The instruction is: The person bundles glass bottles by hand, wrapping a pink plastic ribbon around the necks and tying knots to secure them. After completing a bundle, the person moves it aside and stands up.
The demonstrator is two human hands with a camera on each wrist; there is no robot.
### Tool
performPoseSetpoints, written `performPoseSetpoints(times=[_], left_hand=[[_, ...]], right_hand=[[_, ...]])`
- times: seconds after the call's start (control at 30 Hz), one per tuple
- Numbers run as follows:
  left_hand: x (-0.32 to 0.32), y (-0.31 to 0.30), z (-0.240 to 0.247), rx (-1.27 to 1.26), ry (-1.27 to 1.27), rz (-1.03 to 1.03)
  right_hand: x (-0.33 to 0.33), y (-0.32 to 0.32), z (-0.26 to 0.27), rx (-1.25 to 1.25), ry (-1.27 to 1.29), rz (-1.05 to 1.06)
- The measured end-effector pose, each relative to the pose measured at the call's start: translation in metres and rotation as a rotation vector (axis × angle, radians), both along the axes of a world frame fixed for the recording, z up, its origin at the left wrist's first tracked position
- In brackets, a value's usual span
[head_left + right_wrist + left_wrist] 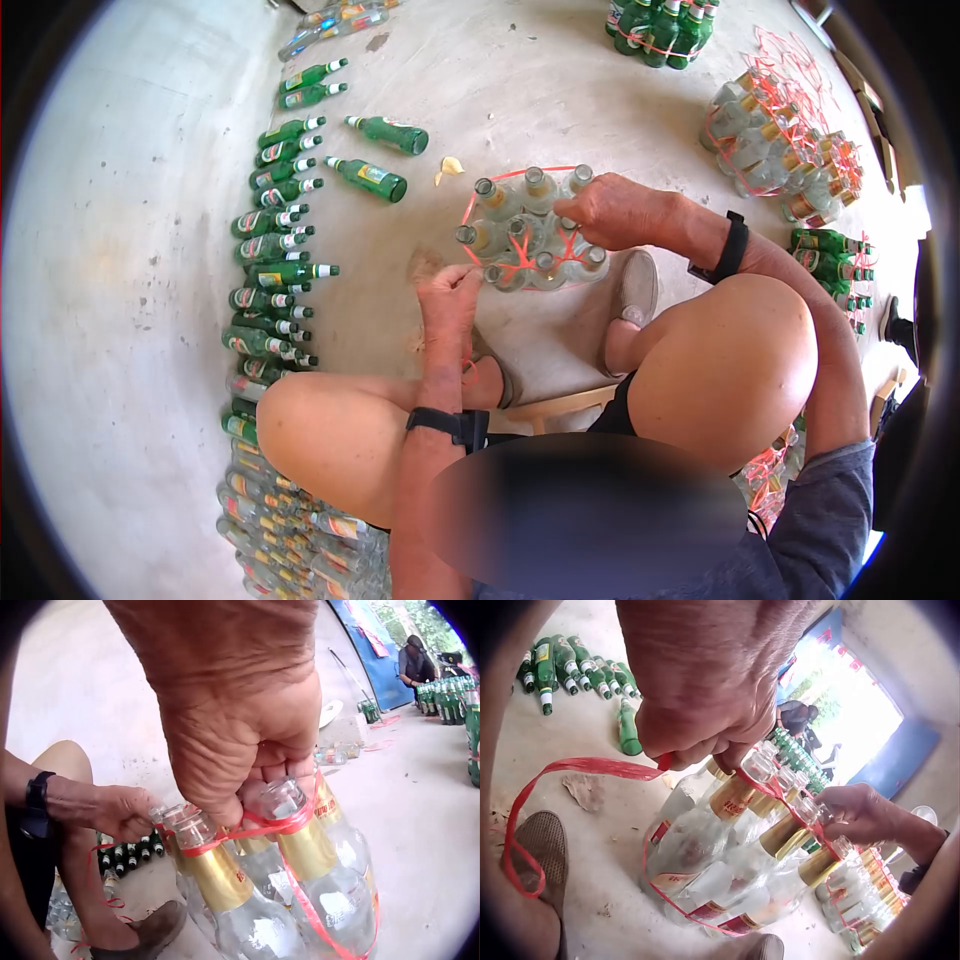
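Observation:
A bundle of clear bottles with gold necks (520,232) (727,855) (300,862) stands upright on the floor between the feet, red strap (262,831) round its sides and woven among the necks. My left hand (447,305) (705,697) (127,812) pinches the strap at the bundle's left side, a loose tail (592,765) trailing from the fingers. On the opposite side, my right hand (625,212) (862,814) (240,742) has its fingers curled at a bottle neck with the strap beside it; the fingertips are partly hidden.
Green bottles (275,245) lie in a long row by the wall, two more (370,178) nearer the bundle. Other strapped bundles (755,130) stand to the right and a green one (662,30) at the top. A person (415,664) crouches in the background.

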State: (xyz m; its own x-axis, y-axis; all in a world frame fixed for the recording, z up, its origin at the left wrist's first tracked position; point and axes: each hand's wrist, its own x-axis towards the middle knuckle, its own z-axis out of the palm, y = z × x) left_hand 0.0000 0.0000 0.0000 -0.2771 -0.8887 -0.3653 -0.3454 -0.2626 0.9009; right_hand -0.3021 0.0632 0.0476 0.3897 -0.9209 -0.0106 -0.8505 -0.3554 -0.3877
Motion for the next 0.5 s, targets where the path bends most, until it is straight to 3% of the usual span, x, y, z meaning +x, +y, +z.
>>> performPoseSetpoints(times=[0.3, 0.5], left_hand=[[-0.009, 0.032, -0.01, 0.137, 0.149, 0.086], [-0.009, 0.036, -0.01, 0.118, 0.157, 0.099]], right_hand=[[-0.023, -0.025, 0.006, 0.049, 0.159, 0.115], [-0.02, -0.018, 0.007, 0.061, 0.149, 0.064]])
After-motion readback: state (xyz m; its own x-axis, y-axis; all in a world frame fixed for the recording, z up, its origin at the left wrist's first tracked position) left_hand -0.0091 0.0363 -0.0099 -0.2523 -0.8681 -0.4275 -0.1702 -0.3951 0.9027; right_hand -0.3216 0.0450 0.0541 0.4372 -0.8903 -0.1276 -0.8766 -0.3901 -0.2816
